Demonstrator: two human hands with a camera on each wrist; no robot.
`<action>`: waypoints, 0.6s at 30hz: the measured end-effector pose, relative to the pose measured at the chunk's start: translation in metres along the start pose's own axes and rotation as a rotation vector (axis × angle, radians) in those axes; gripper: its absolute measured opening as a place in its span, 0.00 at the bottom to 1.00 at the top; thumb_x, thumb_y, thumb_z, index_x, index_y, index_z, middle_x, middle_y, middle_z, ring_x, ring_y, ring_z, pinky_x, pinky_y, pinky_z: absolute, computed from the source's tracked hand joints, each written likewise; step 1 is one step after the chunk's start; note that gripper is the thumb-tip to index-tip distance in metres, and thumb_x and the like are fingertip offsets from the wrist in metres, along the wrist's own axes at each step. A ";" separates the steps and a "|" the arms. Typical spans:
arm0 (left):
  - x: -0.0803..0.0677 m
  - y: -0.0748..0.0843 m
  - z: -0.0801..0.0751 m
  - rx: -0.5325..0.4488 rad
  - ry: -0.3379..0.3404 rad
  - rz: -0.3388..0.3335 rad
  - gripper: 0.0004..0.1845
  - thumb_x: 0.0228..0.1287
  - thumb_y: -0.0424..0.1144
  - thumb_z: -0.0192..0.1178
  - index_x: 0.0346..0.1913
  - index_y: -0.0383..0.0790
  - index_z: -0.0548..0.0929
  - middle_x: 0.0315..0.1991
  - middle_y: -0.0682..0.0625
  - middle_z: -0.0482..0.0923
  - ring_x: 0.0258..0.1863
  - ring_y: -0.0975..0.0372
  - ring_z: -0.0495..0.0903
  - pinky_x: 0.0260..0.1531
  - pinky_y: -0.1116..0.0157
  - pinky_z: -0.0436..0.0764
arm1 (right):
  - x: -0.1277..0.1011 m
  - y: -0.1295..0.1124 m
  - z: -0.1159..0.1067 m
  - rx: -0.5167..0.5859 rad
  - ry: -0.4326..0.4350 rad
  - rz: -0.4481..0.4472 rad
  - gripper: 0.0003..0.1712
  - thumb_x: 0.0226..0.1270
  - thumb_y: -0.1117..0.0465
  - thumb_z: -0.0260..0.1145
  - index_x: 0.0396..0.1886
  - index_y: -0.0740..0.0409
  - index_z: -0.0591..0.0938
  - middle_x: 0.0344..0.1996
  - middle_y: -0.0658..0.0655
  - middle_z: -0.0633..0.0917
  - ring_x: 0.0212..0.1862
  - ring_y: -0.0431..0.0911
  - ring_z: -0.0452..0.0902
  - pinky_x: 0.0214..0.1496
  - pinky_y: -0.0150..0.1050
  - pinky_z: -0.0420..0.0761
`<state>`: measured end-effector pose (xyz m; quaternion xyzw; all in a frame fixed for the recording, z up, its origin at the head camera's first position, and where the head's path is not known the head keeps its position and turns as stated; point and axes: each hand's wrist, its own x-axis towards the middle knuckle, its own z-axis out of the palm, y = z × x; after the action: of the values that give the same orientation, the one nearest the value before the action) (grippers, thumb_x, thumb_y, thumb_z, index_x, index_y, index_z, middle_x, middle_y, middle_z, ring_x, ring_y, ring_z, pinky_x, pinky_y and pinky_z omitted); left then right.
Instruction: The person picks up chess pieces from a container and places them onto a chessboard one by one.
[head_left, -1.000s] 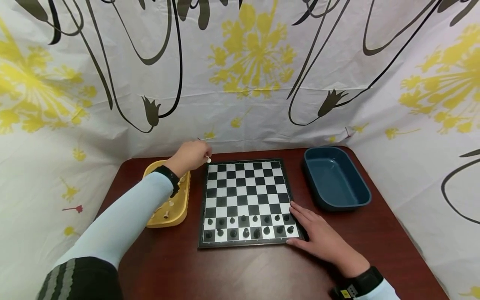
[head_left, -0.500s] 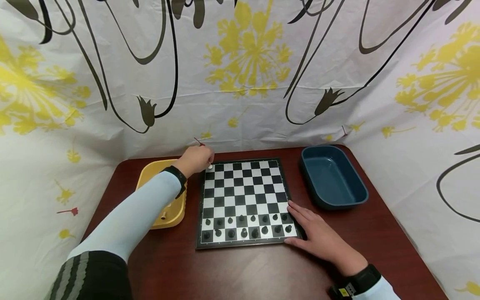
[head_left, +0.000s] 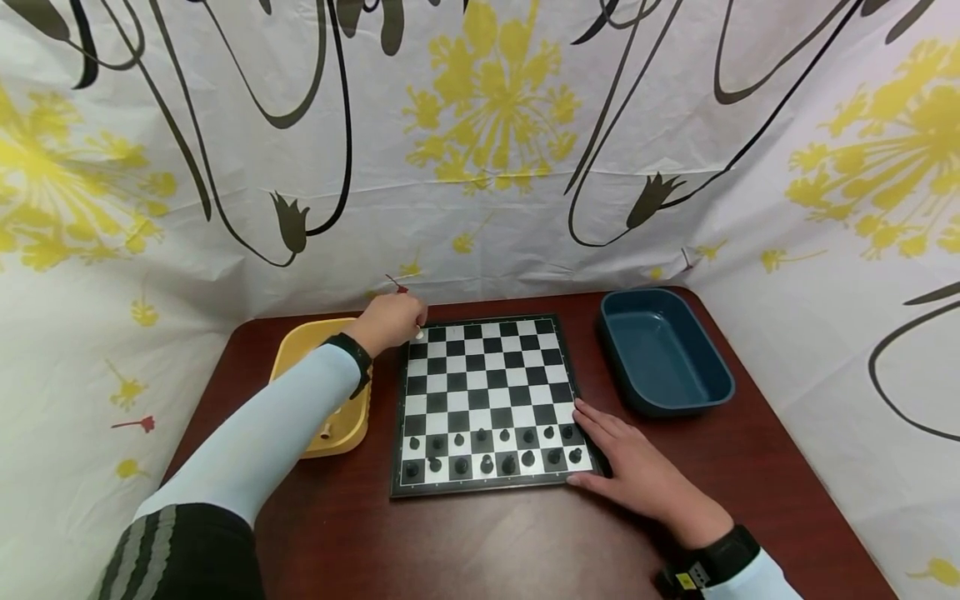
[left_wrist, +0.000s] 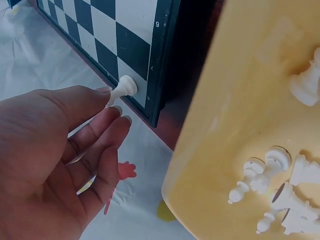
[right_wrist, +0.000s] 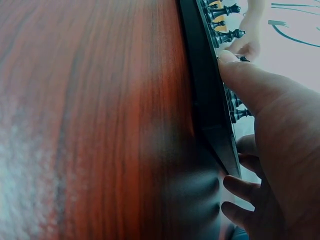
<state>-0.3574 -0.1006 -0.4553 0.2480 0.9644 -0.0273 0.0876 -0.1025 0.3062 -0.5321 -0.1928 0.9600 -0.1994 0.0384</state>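
My left hand is over the far left corner of the black-and-white chessboard. Thumb and fingertips pinch a small white chess piece by its upper part, which they hide; its round base is at the corner square. At the near right corner, my right hand rests against the board, fingers extended along the right side and thumb on the front edge. Black chess pieces stand in two rows along the near side of the board.
Left of the board, partly behind the left forearm, is a yellow tray with several white chess pieces lying in it. A dark blue tray stands at the far right. Patterned cloth hangs behind the brown table.
My left hand has moved slightly right and nearer with the white chess piece, from beyond the board's far left corner onto its corner square. My right hand has stayed at the board.
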 end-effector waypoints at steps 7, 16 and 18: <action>-0.020 -0.015 -0.012 -0.063 0.065 0.010 0.08 0.79 0.39 0.69 0.53 0.41 0.91 0.49 0.46 0.89 0.46 0.53 0.86 0.52 0.51 0.86 | 0.000 0.000 0.000 -0.005 -0.005 0.000 0.59 0.69 0.25 0.73 0.89 0.50 0.66 0.88 0.50 0.62 0.83 0.55 0.65 0.78 0.65 0.70; -0.071 -0.061 -0.039 -0.210 0.177 -0.037 0.07 0.81 0.38 0.64 0.50 0.38 0.88 0.48 0.42 0.88 0.49 0.48 0.86 0.54 0.45 0.85 | 0.000 0.000 0.000 -0.002 -0.009 0.014 0.60 0.68 0.23 0.71 0.89 0.50 0.66 0.88 0.51 0.62 0.83 0.56 0.64 0.78 0.66 0.70; -0.084 -0.071 -0.039 -0.227 0.187 -0.058 0.07 0.82 0.38 0.64 0.49 0.38 0.88 0.46 0.42 0.88 0.47 0.47 0.86 0.53 0.44 0.84 | 0.001 -0.001 0.000 0.000 -0.007 0.011 0.60 0.68 0.24 0.72 0.89 0.50 0.66 0.88 0.51 0.63 0.83 0.56 0.65 0.78 0.66 0.70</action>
<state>-0.3247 -0.1986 -0.4014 0.2099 0.9720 0.1027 0.0243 -0.1029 0.3055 -0.5317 -0.1881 0.9609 -0.1984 0.0429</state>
